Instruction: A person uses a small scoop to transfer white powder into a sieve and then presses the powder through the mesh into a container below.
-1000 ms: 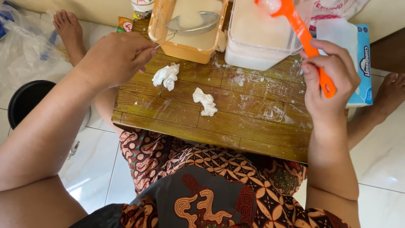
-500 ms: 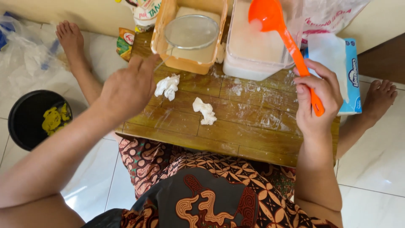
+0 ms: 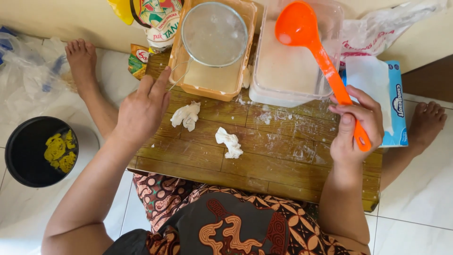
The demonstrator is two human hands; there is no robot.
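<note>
The long orange plastic spoon [image 3: 325,66] is in my right hand [image 3: 354,127]. My fingers [image 3: 351,101] are closed around the lower end of its handle, with the thumb pressed on the side. Its long axis goes slanted, from my hand up and to the left, so the round bowl of the spoon hangs over the clear plastic tub with white flour [image 3: 292,71], above and left of my fingers. I cannot tell if the bowl touches the flour or only hovers over it.

Just left of this tub stands the shallow orange-brown plastic tray [image 3: 214,82], and the round metal wire sieve [image 3: 214,33] rests across it. The thin wire handle of the sieve comes down to the left, toward my left hand [image 3: 141,111]. This hand is the nearer one to the sieve: its fingers [image 3: 160,85] are spread and holding nothing, and their tips are just beside the wire handle, at the corner of the tray.

Between my two hands, on the low wooden bench [image 3: 188,160], two small pieces of white dough [image 3: 186,114] [image 3: 230,141] lie near each other but apart, with flour dusted around. A light blue tissue box [image 3: 394,108] is behind my right hand. On the tiled floor, well to the left, stands a black round bowl with yellow pieces [image 3: 40,151].
</note>
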